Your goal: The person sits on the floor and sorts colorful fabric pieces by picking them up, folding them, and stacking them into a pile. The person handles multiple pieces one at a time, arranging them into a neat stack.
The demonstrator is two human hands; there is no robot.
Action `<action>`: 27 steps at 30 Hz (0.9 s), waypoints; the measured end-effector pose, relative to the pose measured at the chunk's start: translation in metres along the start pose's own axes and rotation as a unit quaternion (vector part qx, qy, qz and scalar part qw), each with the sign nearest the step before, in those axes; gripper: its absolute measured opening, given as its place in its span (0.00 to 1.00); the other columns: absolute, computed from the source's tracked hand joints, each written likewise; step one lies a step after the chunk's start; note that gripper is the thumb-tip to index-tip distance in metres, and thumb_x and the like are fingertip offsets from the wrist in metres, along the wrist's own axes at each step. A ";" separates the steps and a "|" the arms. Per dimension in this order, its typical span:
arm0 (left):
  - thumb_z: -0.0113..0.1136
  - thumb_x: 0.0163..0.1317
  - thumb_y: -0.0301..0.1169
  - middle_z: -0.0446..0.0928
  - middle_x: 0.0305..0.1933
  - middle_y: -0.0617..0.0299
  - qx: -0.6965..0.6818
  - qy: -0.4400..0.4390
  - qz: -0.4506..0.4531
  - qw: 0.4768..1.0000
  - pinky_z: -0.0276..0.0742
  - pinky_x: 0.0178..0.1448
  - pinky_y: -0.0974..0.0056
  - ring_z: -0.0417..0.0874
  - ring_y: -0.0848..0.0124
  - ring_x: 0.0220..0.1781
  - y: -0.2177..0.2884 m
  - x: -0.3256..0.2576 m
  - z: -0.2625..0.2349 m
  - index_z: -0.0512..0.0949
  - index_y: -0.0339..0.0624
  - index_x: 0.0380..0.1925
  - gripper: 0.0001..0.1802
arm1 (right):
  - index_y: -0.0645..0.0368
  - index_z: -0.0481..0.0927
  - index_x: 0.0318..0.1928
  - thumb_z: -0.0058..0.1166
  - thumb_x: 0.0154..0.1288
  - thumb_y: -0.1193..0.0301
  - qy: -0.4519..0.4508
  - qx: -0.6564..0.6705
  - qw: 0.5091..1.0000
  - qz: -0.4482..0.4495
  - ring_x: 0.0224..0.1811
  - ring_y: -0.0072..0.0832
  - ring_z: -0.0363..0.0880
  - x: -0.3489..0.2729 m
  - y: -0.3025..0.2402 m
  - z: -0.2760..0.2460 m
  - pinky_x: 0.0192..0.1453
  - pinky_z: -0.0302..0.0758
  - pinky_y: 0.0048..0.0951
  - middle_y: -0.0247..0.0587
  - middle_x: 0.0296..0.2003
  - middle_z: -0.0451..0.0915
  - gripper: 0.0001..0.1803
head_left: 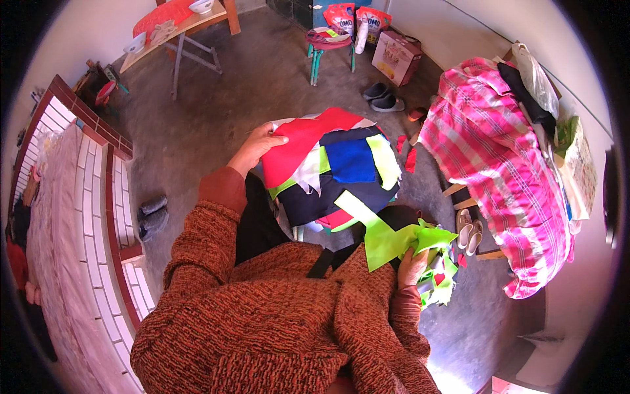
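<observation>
Hands (pixel 251 150) (pixel 411 269) on red cloth (pixel 292 154) and lime scraps (pixel 386 241), dark slippers (pixel 387 104), grey floor (pixel 177 128)

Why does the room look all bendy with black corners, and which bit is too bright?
Head view, left side: the fisheye lens bows the straight rows of white tiles, and the corners go black; head view, lower right: glare turns part of the floor white; head view, middle: the red cloth shows clear edges.

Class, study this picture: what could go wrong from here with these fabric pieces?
The red cloth at the left hand might slide off the colourful pile, as it lies on top.

The lime-green pieces bunched at the right hand might drop to the floor, where red scraps lie.
</observation>
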State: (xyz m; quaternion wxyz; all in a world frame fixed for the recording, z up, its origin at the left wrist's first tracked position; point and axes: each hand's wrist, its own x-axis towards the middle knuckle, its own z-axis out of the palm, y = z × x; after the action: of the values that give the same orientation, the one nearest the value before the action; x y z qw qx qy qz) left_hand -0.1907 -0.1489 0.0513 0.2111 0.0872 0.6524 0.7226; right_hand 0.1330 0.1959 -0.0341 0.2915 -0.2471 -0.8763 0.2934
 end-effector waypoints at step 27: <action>0.63 0.51 0.24 0.78 0.39 0.56 0.105 0.030 -0.092 0.990 0.73 0.45 0.67 0.79 0.70 0.40 -0.032 -0.070 -0.047 0.69 0.32 0.48 0.24 | 0.65 0.68 0.54 0.46 0.58 0.74 0.020 -0.010 1.000 -0.014 0.47 0.53 0.74 0.001 0.008 0.004 0.52 0.70 0.42 0.58 0.46 0.74 0.21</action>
State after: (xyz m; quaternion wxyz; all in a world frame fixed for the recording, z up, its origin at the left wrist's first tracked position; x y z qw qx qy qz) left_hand -0.1409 -0.2185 0.0237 0.2463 0.0268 0.7358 0.6303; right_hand 0.1320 0.2005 -0.0413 0.3107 -0.2440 -0.8764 0.2756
